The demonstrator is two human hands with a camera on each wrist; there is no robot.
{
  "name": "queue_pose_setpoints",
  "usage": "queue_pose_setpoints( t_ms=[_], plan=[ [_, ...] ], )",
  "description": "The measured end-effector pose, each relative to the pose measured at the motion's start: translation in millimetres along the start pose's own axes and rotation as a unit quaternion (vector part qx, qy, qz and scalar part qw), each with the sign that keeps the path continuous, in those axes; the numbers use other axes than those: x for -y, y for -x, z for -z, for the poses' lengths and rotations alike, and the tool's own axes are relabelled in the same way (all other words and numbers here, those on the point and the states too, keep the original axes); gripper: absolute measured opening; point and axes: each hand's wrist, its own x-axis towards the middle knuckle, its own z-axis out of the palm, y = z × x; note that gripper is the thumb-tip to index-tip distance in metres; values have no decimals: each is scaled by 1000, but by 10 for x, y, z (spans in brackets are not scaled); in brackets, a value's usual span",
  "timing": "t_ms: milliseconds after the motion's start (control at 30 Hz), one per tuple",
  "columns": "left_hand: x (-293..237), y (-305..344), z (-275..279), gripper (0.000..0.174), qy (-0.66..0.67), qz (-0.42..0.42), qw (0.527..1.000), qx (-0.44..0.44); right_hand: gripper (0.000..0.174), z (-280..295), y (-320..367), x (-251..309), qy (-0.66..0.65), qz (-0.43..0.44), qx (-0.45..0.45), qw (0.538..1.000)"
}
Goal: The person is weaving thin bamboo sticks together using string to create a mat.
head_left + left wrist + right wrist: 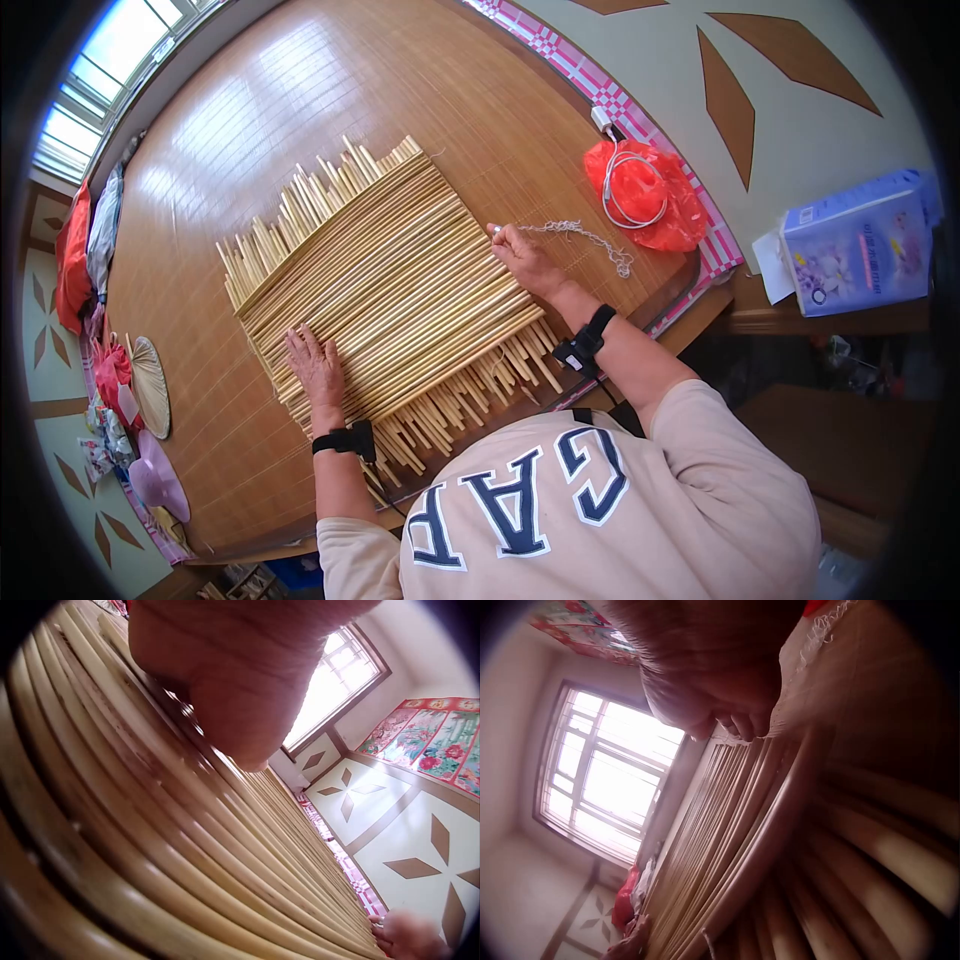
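A woven mat of straight, pale yellow stalks (400, 250) lies before me, on a layer of crosswise stalks (420, 415) whose ends stick out at the near and far sides. My left hand (317, 370) rests on the mat near its left edge, fingers extended; the left wrist view shows its palm side (240, 682) close over the stalks. At the mat's right edge my right hand (528, 262) has its fingers curled and pinches white string (585, 232), whose loose, tangled end trails right. In the right wrist view the curled fingers (742, 724) are at the stalk ends.
Toward the right lies a red plastic bag (650, 195) with a white cable on it. A blue tissue pack (855, 245) sits farther right. Along the left edge are a woven fan (150, 388), a pink hat (160, 475) and cloth bundles. A window (110, 65) is at the far left.
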Motion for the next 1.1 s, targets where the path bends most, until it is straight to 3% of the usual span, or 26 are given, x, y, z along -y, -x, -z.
queue_pose_setpoints(
  t_ms=[200,400,500,567,767,833,1100],
  plan=[
    [-64,34,-17,64,14,2,1000,0,15,-122,31,34,33,51,12,998],
    [-66,26,-27,65,17,5,1000,6,14,-135,73,122,45,-1,22,999],
    [-42,35,-81,66,-3,-3,1000,-5,13,-43,34,-15,3,51,10,999],
    [-29,23,-111,67,-6,-3,1000,-12,11,100,37,18,-71,-34,-17,997],
    [-12,6,-109,68,-1,-2,1000,1,9,180,264,84,-51,-68,11,996],
    [-13,13,-95,68,0,-3,1000,1,10,108,302,42,-61,-28,27,997],
    [-88,-1,-10,71,8,9,1000,22,11,-29,374,5,-61,-6,11,998]
  ],
)
